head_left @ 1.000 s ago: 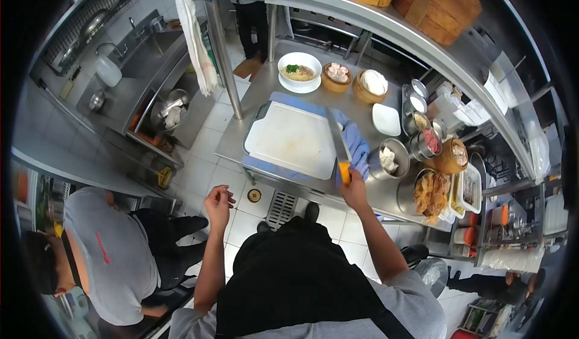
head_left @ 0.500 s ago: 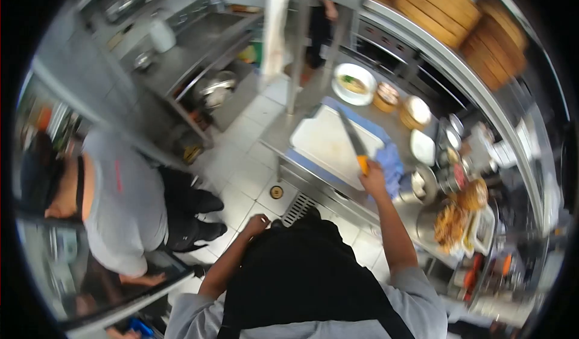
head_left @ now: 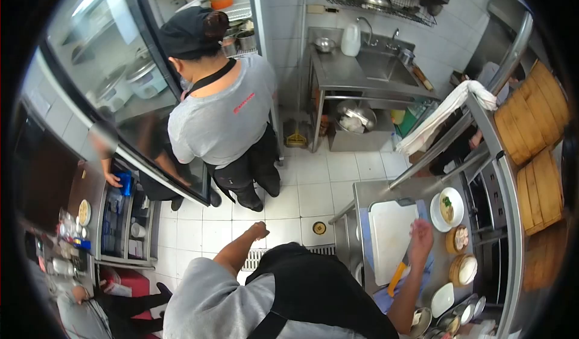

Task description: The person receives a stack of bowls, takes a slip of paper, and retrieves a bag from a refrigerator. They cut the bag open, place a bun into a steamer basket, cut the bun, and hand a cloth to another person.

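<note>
While I watch from the head view, the biggest containers are the bamboo steamers (head_left: pixel 537 152) stacked at the far right, lids on, contents hidden. On the steel table (head_left: pixel 362 197) a white bowl (head_left: pixel 447 207) holds noodles with greens, and just beside it sit two small baskets (head_left: pixel 462 254), one with pale dumplings, the other with something white. Steel tins (head_left: pixel 458 316) cluster at the table's near end; what is in them is too small to tell. Under the sink (head_left: pixel 386 66) a metal basin (head_left: pixel 356 116) holds white things.

My right hand (head_left: pixel 421 235) hovers over the edge of the white board (head_left: pixel 390 239), fingers spread and loose, holding nothing. The knife (head_left: pixel 398 274), orange-handled, lies at the board's near edge, close to that hand but apart from it, next to a blue cloth (head_left: pixel 386 300). My left hand (head_left: pixel 259 229) hangs over the tiled floor (head_left: pixel 313 182) with fingers curled in and nothing in them.

A co-worker (head_left: pixel 220 116) in a grey shirt and black apron stands at an open glass-door fridge (head_left: pixel 108 68), back to me. A white towel (head_left: pixel 440 113) drapes over the shelf rail.
</note>
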